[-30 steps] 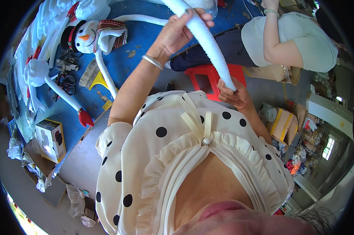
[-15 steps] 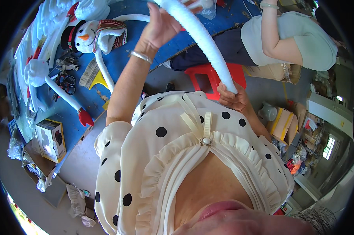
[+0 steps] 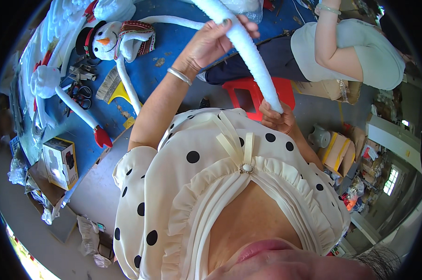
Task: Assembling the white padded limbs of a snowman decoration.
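Observation:
A long white fuzzy plush tube (image 3: 249,55) slants from the top edge down to the right in front of me. My left hand (image 3: 213,44) is closed loosely around its upper part, thumb near and fingertips showing on the far side. At the tube's lower end, my right hand (image 3: 277,116) pinches it with curled fingers. The tube's upper end is out of view. On the blue table to the left lies a plush snowman (image 3: 107,41) with black hat, orange nose, striped scarf and long white limbs.
A yellow-handled brush (image 3: 117,88), scissors (image 3: 83,95) and another white plush piece with a red mitten (image 3: 102,136) lie on the blue table (image 3: 92,123). A printed box (image 3: 60,163) stands at its edge. Across sits a person (image 3: 346,51) by a red stool (image 3: 241,95).
My left hand has come down and right along the tube, its fingers now around it. The right hand stays at the lower end.

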`<state>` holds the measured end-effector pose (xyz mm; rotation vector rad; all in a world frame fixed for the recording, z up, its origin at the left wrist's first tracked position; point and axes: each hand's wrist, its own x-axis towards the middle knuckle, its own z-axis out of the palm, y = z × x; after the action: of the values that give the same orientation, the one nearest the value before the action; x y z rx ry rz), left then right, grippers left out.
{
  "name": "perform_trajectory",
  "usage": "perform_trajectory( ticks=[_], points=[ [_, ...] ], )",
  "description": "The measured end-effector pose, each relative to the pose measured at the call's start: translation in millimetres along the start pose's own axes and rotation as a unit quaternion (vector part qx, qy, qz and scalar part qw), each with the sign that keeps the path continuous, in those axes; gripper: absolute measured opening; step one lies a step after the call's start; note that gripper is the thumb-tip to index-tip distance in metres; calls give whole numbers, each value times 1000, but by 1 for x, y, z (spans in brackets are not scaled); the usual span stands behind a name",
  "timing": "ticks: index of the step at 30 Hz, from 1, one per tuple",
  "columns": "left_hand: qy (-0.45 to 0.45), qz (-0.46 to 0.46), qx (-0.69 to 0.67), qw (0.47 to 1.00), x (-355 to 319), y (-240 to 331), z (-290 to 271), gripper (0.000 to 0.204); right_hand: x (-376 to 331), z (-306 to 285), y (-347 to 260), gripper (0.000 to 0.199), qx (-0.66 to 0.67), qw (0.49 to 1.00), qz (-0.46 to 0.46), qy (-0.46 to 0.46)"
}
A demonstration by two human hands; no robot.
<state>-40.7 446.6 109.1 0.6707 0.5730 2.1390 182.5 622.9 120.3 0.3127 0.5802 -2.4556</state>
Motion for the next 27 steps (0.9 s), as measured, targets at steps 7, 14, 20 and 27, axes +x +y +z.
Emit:
perform_trajectory(
  ticks=[7,14,20,27],
  points=[
    [47,81,-64,994,11,37,-11,49,-5,-1,-1,38,-33,999,-6,7],
    [95,104,-55,989,18,53,-23,52,-5,-5,-1,37,-37,999,4,-4],
    [-52,65,-93,992,8,29,-22,50,-3,-6,-3,36,-7,999,10,-46],
    [-85,-81,-17,993,-18,-29,15,78,3,-8,-1,35,13,998,2,-58]
  ],
)
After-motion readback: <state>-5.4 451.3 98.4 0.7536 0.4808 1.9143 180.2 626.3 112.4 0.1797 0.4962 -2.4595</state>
